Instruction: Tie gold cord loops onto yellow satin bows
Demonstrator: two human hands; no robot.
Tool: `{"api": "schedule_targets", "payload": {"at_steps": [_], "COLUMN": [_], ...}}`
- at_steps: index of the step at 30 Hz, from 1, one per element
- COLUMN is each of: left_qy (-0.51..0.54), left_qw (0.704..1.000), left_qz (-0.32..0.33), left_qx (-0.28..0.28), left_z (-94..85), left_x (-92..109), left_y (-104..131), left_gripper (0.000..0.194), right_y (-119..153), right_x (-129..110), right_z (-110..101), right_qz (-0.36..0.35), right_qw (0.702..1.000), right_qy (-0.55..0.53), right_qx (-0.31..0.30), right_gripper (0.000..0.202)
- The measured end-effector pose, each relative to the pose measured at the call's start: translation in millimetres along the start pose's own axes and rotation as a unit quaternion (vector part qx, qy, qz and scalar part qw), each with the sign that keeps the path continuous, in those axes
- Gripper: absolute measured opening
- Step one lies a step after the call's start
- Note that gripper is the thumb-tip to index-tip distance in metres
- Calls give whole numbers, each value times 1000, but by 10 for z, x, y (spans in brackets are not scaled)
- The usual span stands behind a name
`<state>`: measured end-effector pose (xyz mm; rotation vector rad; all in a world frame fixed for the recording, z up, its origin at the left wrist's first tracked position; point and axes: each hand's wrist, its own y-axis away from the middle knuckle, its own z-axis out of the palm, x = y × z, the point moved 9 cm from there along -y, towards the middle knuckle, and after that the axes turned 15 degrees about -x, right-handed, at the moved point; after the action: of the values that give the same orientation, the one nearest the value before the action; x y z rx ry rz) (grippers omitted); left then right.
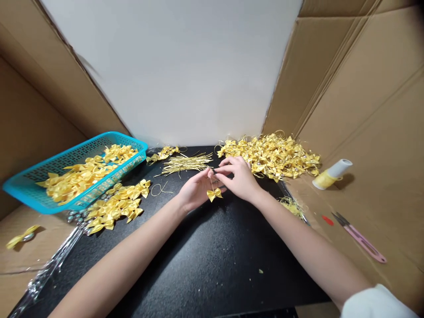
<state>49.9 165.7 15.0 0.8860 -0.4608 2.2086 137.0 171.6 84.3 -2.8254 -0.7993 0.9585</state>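
Observation:
A yellow ribbon bow [214, 194] hangs on a thin gold cord [213, 181] over the middle of the black table. My left hand [195, 193], palm turned up, pinches the cord between thumb and forefinger above the bow. From the right, my right hand [241, 180] closes thumb and fingertips on the same cord, close to the left fingertips. The cord's upper end is hidden by the fingers. Just behind both hands lies a bundle of cut gold cords [185, 163]. One loose looped cord [161, 189] rests left of my left hand.
A blue basket [36, 204] of yellow bows stands at left, with loose bows [115, 205] before it. A heap of corded bows [271, 154] lies back right. On the right cardboard are a ribbon spool [331, 174] and pink thread snips [361, 238]. Cardboard walls flank the table.

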Motion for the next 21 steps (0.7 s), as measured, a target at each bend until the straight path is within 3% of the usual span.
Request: {"api": "schedule_targets", "payload": {"at_steps": [4, 8, 12, 21], "left_qy": [1, -5, -1, -16], "left_qw": [1000, 1000, 999, 999], "left_qz": [0, -17, -47, -48], "left_qx": [7, 8, 13, 5], "left_z": [17, 14, -37, -31], "left_x": [-23, -69, -137, -129], "left_y": [0, 2, 15, 30], "left_gripper": [27, 26, 25, 26], "right_y": [4, -31, -61, -9], "right_x": [37, 47, 75, -38], "right_z": [53, 98, 68, -52], "right_qz": [-6, -20, -44, -122], "right_qw": [998, 998, 995, 992], "right_qy": [-13, -53, -89, -10], "right_qx": [55, 20, 2, 3], "right_gripper": [15, 18, 8, 7]}}
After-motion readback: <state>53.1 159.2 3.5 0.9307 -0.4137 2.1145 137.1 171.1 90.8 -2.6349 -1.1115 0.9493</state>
